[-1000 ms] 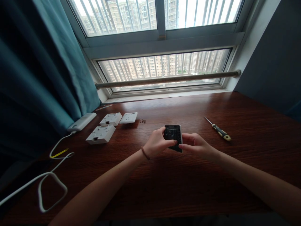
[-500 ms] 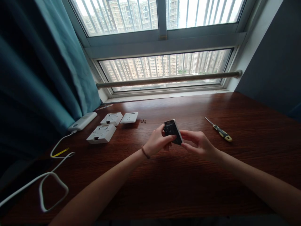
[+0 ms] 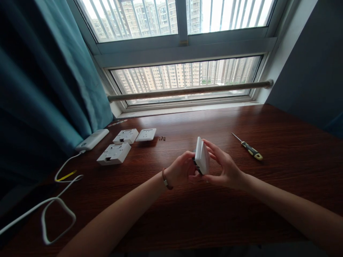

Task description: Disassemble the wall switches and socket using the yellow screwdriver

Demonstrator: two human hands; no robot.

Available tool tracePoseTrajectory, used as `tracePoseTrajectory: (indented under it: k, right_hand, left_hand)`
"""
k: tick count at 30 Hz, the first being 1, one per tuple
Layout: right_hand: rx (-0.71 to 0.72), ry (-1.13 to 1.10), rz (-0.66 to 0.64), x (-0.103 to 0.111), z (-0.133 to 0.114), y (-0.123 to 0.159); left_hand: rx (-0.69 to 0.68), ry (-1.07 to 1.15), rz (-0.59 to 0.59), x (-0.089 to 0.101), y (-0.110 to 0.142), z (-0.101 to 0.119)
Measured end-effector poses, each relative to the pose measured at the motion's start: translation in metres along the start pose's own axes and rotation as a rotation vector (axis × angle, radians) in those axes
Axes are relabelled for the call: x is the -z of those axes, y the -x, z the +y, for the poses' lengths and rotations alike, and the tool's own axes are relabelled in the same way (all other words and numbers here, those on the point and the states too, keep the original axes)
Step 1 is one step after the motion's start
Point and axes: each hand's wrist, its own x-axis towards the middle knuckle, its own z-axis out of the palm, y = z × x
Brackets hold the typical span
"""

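Between both hands, above the table, is a square wall switch [image 3: 203, 157] with a white front and a black back. It is turned almost edge-on, with its white face to the right. My left hand [image 3: 184, 167] is closed on the black back side, its fingers partly hidden behind the piece. My right hand [image 3: 223, 166] grips the white side at its top and bottom edges, the thumb low and the fingers high. A white socket plate [image 3: 146, 134] lies face up further left, with several small screws [image 3: 162, 138] beside it.
Two white mounting boxes [image 3: 114, 153] sit left of the socket plate. A white power strip [image 3: 92, 139] with a looping cable [image 3: 60, 198] lies by the curtain [image 3: 88, 89]. A screwdriver [image 3: 252, 150] lies on the right of the brown table [image 3: 289, 142].
The wall switch has turned from showing its black back to showing its white front edge-on. My right hand's fingers have spread higher around it. The view has shifted slightly.
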Motion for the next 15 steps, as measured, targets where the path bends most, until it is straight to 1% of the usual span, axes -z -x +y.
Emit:
tracePoseTrajectory:
  k: [2,4,6,7,8,10,13,15]
  right_hand:
    - [-0.051,-0.027,0.007,-0.003,0.000,0.001]
    - [-0.099,-0.030,0.021,-0.005,-0.001,0.002]
    - [-0.147,-0.035,0.047,-0.007,-0.003,0.003]
    - [-0.179,-0.055,0.063,-0.007,-0.003,0.002]
    - [-0.220,-0.099,0.076,-0.006,-0.004,0.002]
    - [-0.324,-0.268,0.073,-0.004,-0.005,-0.001]
    - [-0.439,-0.581,0.059,0.001,-0.007,-0.006]
    - [-0.484,-0.751,0.078,0.004,-0.009,-0.009]
  left_hand:
    - [-0.013,0.008,-0.002,-0.001,-0.002,-0.002]
    - [0.006,0.004,0.009,-0.002,-0.004,-0.004]
    - [0.006,-0.041,0.034,-0.004,-0.006,-0.007]
    - [-0.023,-0.093,0.050,-0.005,-0.006,-0.009]
    - [-0.080,-0.166,0.079,-0.006,-0.007,-0.011]
    - [-0.271,-0.377,0.174,-0.008,-0.006,-0.016]
    - [-0.613,-0.854,0.365,-0.007,-0.005,-0.019]
    - [-0.804,-1.164,0.473,-0.004,-0.003,-0.017]
